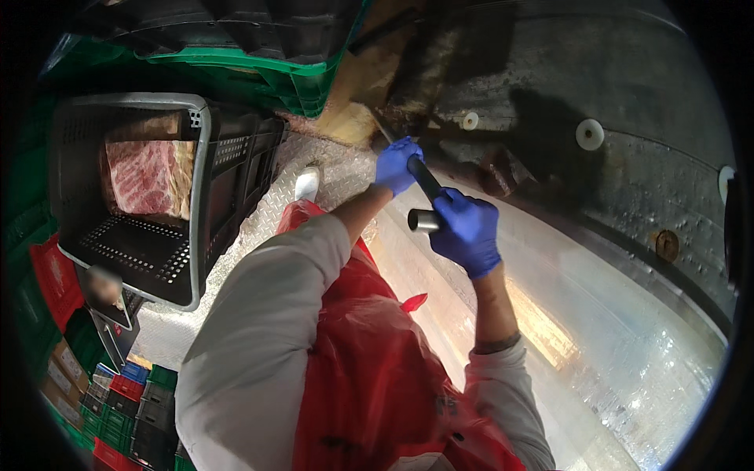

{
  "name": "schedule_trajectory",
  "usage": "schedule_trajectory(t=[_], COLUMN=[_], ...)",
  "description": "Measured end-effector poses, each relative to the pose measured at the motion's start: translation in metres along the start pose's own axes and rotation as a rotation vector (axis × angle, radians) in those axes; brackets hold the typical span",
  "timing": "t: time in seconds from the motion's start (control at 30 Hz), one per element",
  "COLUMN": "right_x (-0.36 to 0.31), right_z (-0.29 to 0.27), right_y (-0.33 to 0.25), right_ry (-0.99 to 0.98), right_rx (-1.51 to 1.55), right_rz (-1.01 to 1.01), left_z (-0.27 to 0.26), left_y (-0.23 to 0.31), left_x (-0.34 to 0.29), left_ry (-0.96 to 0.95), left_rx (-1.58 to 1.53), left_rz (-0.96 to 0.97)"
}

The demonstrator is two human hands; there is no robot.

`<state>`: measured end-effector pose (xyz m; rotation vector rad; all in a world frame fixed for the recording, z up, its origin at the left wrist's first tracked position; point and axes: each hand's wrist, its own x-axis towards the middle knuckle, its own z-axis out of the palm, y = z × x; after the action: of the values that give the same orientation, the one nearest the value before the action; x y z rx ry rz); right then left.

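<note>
Both my hands wear blue gloves and are wrapped round one long dark pole (pixel 425 179). My left hand (pixel 399 166) grips it farther up, and my right hand (pixel 466 231) holds it lower, nearer to me. A short shiny metal tube (pixel 422 220) sticks out sideways beside my right hand's fingers; I cannot tell how it joins the pole. The pole's far end runs into the shadow by the wall, so what kind of tool it is stays unclear.
To the left, a black perforated crate (pixel 149 243) holds a slab of marbled red meat (pixel 149 177). Green crates (pixel 302 82) stand beyond it. A dark metal wall (pixel 542 110) with round white knobs rises at the right. Several coloured crates (pixel 118 408) are stacked lower left. Metal tread-plate flooring (pixel 271 192) lies between.
</note>
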<state>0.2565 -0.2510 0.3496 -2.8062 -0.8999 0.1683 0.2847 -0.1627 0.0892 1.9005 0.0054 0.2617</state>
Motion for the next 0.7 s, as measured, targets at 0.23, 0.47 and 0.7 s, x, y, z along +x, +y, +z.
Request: schedule_trajectory(t=[0.23, 0.47, 0.7], right_x=[-0.022, -0.029, -0.008], right_z=[-0.054, -0.045, -0.027], right_y=[-0.024, -0.036, -0.040], right_ry=[-0.013, 0.049, 0.126], right_rx=[0.155, 0.042, -0.043], right_rz=[-0.029, 0.130, 0.114], left_z=[-0.035, -0.039, -0.041], left_y=[0.040, 0.024, 0.004], left_x=[-0.066, -0.049, -0.001], left_ry=[-0.040, -0.239, -0.108], left_rx=[-0.019, 0.090, 0.086], left_rz=[-0.044, -0.009, 0.094])
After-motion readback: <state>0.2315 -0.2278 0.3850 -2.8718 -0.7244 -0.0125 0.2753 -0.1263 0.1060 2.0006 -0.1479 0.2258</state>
